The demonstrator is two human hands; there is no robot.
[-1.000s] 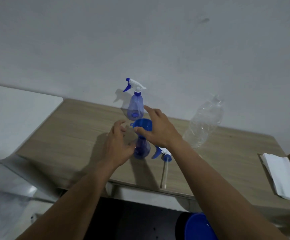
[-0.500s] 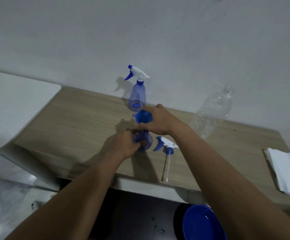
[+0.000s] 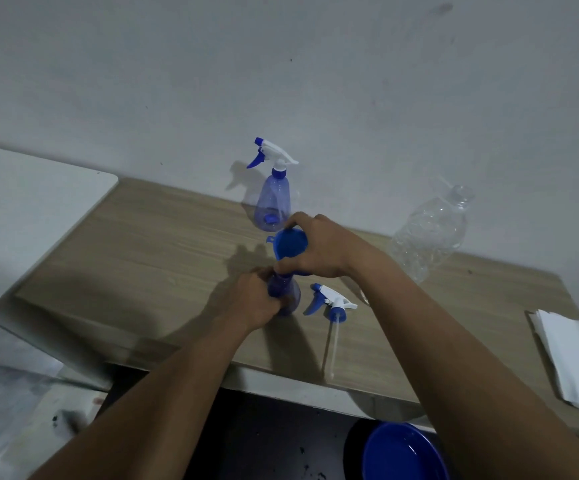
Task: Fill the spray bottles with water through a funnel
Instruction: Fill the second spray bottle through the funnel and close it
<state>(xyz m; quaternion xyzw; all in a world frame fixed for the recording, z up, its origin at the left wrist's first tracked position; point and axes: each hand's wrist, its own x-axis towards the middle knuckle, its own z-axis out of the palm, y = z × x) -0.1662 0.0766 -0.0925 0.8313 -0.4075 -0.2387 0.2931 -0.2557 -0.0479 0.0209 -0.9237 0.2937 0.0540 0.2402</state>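
Woodgrain table (image 3: 163, 244); left grip (image 3: 251, 301) holds translucent bottle (image 3: 289, 296), right grip (image 3: 319, 247) funnel (image 3: 289, 242) (conical).

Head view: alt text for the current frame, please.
A person's left hand grips an uncapped blue spray bottle on a wooden table while the right hand holds a blue funnel at its neck. A trigger head lies beside it; a capped spray bottle stands behind.
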